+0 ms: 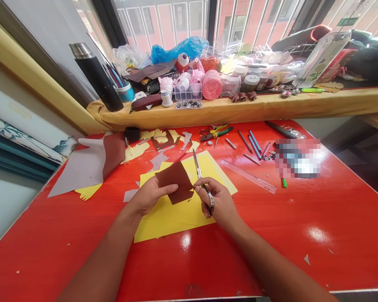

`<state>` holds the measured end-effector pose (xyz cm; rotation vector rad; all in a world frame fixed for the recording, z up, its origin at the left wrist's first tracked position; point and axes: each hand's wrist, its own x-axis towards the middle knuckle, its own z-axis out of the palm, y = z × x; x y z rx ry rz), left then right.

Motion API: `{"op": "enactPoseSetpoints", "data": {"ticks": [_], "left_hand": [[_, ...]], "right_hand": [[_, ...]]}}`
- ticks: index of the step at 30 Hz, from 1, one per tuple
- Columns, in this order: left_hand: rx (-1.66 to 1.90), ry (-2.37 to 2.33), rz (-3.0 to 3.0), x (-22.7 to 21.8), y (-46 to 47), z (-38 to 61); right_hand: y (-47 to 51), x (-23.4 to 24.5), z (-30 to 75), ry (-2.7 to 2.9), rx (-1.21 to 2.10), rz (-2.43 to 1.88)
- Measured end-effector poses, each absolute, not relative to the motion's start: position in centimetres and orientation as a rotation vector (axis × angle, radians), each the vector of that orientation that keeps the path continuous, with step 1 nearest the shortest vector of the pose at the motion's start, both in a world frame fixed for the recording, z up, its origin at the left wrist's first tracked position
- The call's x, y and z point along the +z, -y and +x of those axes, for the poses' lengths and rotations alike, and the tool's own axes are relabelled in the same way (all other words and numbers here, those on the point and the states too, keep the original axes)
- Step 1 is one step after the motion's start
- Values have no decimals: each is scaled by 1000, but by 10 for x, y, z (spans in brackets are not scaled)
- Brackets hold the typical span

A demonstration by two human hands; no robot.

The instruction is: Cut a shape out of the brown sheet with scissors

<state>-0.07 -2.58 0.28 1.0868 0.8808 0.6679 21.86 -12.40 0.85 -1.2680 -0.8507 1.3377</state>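
My left hand [151, 195] pinches a brown sheet piece [176, 181] by its left edge, holding it just above a yellow sheet [173, 216] on the red table [302, 218]. My right hand [219, 203] is closed round the handles of metal scissors [200, 174], whose blades point away from me, up past the brown piece's right corner. The blades look nearly closed.
Yellow and brown offcuts [157, 142] and a grey-brown sheet [85, 165] lie at the back left. A clear ruler [248, 176], pliers [216, 132], pencils [253, 144] and a black thermos [97, 77] stand further back. The window ledge [239, 107] is crowded with craft supplies.
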Motion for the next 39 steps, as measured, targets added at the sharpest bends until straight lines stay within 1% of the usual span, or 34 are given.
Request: {"op": "enactPoseSetpoints", "data": {"ticks": [5,13,16,19,27,39], "left_hand": [[775,-886,1024,5,28,10],[1205,-1054,841,3,25,21],[1279,-1094,863,1,23,19],[1342,-1124,864,1,21,18],[1429,-1137,810,3,20,18],[1444,-1089,725,9,20,19]], "right_hand": [[124,8,218,830,1334,-1279],[128,10,221,849,1307,-1194],[132,10,221,906,1320,-1130],[136,13,219,977,1420,-1067],[142,14,211,1026,1630,-994],[143,12,208,1026,1685,-989]]}}
